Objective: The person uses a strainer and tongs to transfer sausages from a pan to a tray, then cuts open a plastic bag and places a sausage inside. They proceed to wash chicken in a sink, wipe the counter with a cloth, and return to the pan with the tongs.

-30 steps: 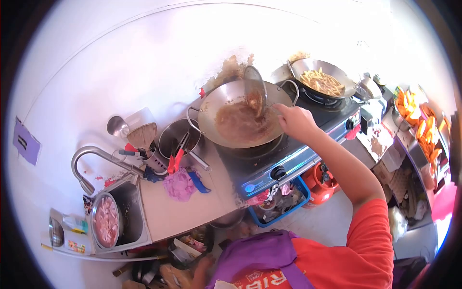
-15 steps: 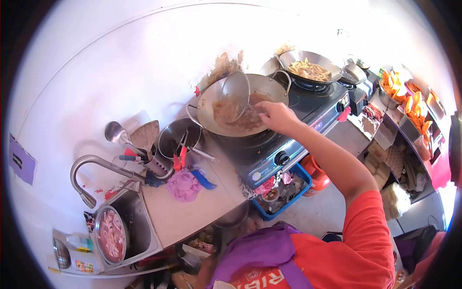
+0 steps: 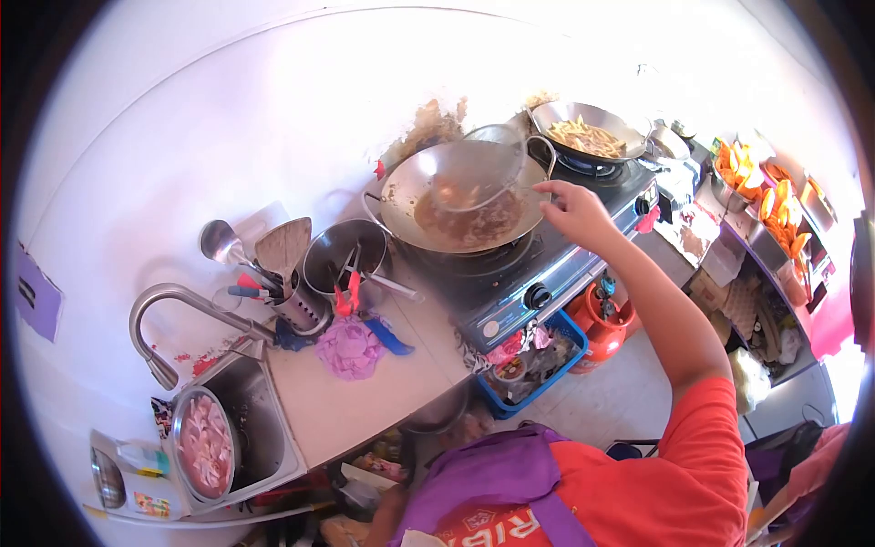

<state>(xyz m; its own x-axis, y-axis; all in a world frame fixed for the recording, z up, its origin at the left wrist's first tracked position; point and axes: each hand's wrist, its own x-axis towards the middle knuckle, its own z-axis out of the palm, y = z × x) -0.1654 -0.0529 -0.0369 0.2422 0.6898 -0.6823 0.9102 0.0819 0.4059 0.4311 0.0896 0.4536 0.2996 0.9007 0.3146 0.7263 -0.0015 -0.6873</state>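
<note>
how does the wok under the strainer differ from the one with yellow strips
The near wok holds brown liquid; the far wok holds yellow strips. The near wok looks larger than the far wok in this view. The right hand holds a strainer over the near wok; nothing is held over the far wok. Both are metal, on the stove.

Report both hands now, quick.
Right hand: closed, holding the strainer.
Left hand: low by the apron, open or closed can't be told.

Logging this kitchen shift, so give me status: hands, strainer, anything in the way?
Right hand gripping strainer, motion-blurred, over wok. Left hand low, grip unclear. Nothing seen blocking strainer; second wok nearby.
</note>
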